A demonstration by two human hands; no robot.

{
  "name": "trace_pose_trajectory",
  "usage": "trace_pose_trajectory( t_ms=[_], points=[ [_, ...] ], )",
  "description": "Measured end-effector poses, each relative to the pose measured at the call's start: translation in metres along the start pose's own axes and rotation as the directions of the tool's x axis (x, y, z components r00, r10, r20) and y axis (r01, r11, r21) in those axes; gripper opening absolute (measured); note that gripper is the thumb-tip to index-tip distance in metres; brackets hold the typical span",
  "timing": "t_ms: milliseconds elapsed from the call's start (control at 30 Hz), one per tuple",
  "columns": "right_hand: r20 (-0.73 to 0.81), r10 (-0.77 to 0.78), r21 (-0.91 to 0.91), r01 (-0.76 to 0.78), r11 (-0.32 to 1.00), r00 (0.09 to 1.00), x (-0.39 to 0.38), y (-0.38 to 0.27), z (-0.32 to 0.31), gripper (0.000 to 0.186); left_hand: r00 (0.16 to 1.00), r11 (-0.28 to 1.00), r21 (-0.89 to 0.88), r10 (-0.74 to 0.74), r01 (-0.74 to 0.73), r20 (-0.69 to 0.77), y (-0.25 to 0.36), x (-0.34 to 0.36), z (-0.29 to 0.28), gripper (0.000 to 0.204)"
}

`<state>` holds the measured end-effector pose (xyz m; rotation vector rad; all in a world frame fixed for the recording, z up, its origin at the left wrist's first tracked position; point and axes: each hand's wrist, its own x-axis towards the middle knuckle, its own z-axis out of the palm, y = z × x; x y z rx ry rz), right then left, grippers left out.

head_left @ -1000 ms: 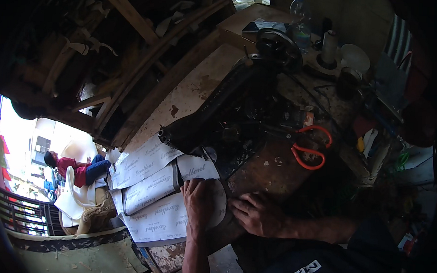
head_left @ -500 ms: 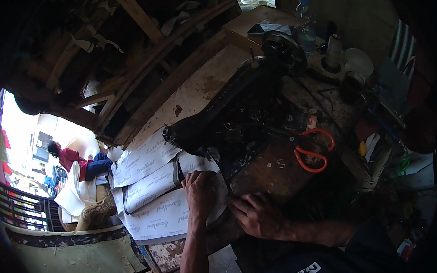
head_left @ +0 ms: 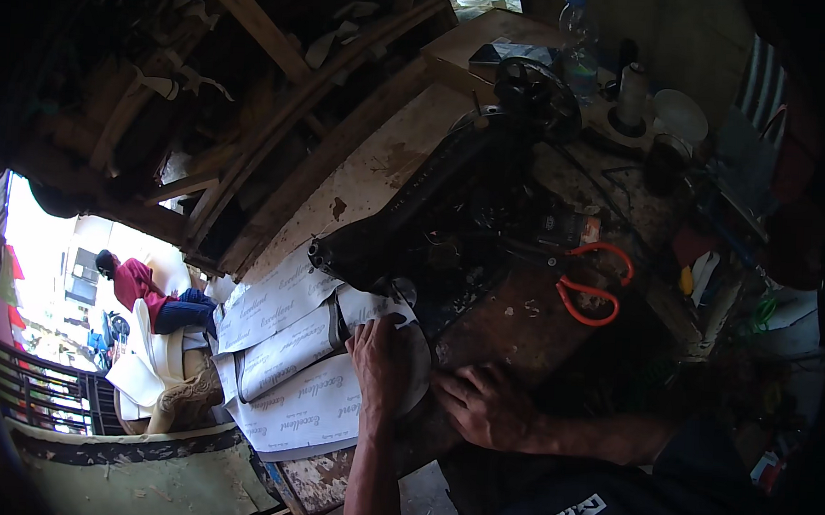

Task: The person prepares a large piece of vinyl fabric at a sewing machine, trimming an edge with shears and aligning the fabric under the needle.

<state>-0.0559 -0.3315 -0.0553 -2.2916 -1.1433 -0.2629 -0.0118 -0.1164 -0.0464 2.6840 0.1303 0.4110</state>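
Observation:
My left hand [head_left: 382, 365] lies flat, fingers spread, pressing a white printed sheet [head_left: 307, 391] of material against the bed of a black sewing machine [head_left: 432, 231], close to the needle end. My right hand [head_left: 482, 403] rests palm down on the worn wooden table [head_left: 511, 326] just right of the sheet's edge, fingers pointing toward the left hand. Neither hand grips anything. The sheet hangs off the table's left side in overlapping layers.
Orange-handled scissors [head_left: 593, 286] lie on the table right of the machine. A plastic bottle [head_left: 576, 46], a thread spool [head_left: 631, 97] and a white bowl [head_left: 681, 115] stand at the back. A person in red [head_left: 144, 287] sits outside at left. Wooden beams slant overhead.
My left hand has slid slightly forward along the sheet toward the machine. The right hand has stayed in place on the table.

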Motion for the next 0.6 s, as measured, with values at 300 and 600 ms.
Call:
trace_pose_trajectory(
  t_ms=[300,600],
  points=[
    [0.0,-0.003,0.007,0.003,1.0,1.0,0.0,0.0,-0.001,0.039,0.995,0.995,-0.008,0.097,-0.097,0.027,-0.003,-0.004,-0.002,0.021],
    [-0.004,-0.006,-0.023,0.006,1.0,1.0,0.0,0.0,-0.002,0.039,0.969,0.925,0.301,0.246,-0.231,-0.015,0.01,-0.021,-0.001,0.04]
  ],
)
